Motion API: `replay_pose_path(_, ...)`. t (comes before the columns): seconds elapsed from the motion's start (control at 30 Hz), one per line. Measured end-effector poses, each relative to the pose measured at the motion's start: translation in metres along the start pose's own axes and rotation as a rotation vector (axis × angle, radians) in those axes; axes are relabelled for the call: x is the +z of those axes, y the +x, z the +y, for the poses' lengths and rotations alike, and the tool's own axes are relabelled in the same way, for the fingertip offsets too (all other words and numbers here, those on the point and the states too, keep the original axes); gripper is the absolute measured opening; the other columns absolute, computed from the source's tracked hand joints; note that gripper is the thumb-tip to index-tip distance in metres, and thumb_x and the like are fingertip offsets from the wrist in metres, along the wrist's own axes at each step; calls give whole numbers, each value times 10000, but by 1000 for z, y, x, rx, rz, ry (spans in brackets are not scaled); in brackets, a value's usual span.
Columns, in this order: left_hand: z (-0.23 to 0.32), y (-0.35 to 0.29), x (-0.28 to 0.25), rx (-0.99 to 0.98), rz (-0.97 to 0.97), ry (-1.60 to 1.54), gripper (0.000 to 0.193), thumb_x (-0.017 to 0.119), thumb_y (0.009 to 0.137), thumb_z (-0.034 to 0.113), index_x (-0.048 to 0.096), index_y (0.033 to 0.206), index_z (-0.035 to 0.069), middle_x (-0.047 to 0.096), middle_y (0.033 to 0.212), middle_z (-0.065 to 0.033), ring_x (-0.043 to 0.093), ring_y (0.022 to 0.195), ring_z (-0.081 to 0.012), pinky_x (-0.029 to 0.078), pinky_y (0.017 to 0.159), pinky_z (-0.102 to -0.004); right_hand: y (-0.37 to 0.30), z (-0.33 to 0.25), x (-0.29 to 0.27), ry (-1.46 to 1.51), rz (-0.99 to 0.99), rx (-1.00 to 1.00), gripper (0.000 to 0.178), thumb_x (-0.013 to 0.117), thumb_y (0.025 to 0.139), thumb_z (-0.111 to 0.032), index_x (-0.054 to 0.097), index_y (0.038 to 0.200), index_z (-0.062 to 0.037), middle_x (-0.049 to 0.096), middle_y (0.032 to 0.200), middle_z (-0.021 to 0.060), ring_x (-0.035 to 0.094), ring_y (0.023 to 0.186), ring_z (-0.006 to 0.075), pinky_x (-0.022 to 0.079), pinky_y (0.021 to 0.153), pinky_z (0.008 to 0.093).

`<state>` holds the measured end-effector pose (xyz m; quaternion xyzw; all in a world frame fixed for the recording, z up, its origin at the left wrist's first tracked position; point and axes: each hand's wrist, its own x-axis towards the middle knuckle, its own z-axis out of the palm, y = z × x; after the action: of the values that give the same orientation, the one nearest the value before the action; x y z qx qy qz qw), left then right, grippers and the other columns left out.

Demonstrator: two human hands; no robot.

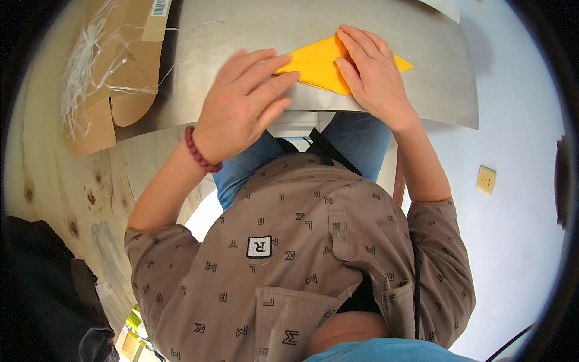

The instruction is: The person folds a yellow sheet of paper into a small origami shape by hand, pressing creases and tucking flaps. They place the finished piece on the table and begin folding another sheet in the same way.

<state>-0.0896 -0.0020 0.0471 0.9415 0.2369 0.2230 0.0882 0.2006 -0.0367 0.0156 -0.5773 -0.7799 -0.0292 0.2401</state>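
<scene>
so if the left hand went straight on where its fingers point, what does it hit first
Most likely the yellow folded paper: the fingertips of the left hand overlap its left end in this view, though whether they touch or hover is unclear.

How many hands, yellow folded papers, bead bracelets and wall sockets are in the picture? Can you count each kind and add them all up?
Hands: 2 (left hand and right hand)
Yellow folded paper: 1
Bead bracelet: 1
Wall socket: 1
Total: 5
</scene>
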Motion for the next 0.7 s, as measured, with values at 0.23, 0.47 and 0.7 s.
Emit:
replay_pose_path(0.23,-5,10,16,24,-76,-15,472,695,961,293,641,1390,105,604,1441,-114,534,1364,-325,411,1164,-477,-3,4,-16,250,28,-24,492,688,931,-228,624,1387,-56,585,1485,128,498,1395,348,392,1184,475)
replay_pose_path(0.47,-4,8,18,20,-67,-4,499,699,954,304,630,1410,115,588,1467,-93,525,1375,-298,389,1177,-480,-20,27,-48,270,-201,-197,409,753,898,-222,683,1278,-88,656,1412,86,577,1340,307,404,1174,487)
replay_pose_path(0.7,-5,6,19,26,-39,2,486,718,938,289,641,1388,122,599,1446,-78,529,1356,-280,398,1162,-461,-8,35,-49,275,-158,-244,255,760,922,-236,739,1123,-80,732,1237,74,645,1220,292,470,1102,454)
